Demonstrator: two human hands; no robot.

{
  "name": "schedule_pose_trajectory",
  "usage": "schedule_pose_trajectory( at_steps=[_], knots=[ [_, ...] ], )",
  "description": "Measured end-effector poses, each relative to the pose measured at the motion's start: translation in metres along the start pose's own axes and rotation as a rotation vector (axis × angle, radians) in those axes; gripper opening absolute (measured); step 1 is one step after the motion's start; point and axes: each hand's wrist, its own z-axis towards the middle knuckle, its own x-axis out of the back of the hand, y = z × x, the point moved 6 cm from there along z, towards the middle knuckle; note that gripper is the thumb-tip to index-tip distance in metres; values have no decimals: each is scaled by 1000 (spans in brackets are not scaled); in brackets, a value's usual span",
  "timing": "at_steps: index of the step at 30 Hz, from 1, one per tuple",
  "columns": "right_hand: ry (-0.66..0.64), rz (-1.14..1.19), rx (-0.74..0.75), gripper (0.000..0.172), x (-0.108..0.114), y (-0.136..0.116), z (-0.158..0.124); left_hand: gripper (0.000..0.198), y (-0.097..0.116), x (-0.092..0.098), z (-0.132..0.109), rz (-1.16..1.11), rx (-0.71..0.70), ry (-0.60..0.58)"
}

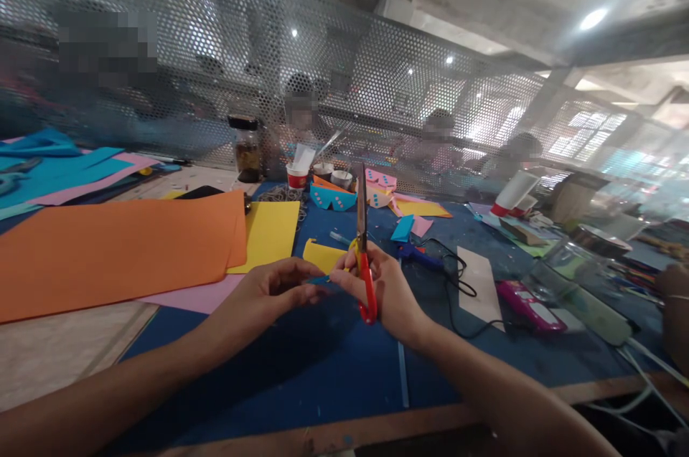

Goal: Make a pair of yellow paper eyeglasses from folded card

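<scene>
My right hand (385, 288) is closed round the red-and-yellow handles of a pair of scissors (362, 242), whose blades point up and away from me. My left hand (274, 292) pinches a small blue paper strip (319, 280) held between both hands' fingertips. Both hands hover just above the blue table mat (301, 364). A yellow paper piece (321, 255) lies right behind the hands.
A large orange sheet (118, 249), a yellow sheet (272, 231) and a pink sheet (199, 294) lie at the left. A blue glue gun (417, 254) with black cord, a pink box (530, 306), cups (297, 173), a jar (247, 148) and paper crafts (331, 197) stand behind. People sit beyond a perforated metal screen (377, 84).
</scene>
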Motion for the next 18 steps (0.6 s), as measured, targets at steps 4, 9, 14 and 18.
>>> schedule_pose_trajectory(
  at_steps=[4,9,14,18],
  knots=[
    [25,-2,-6,49,3,-2,1,34,-5,5,2,47,-66,35],
    [37,-3,1,50,5,-2,2,40,-2,6,1,-5,-29,71],
    [29,0,-9,50,4,-2,2,40,8,5,-1,1,-57,83],
    [45,-71,18,49,7,-1,2,42,7,7,0,-6,-48,106]
  ],
)
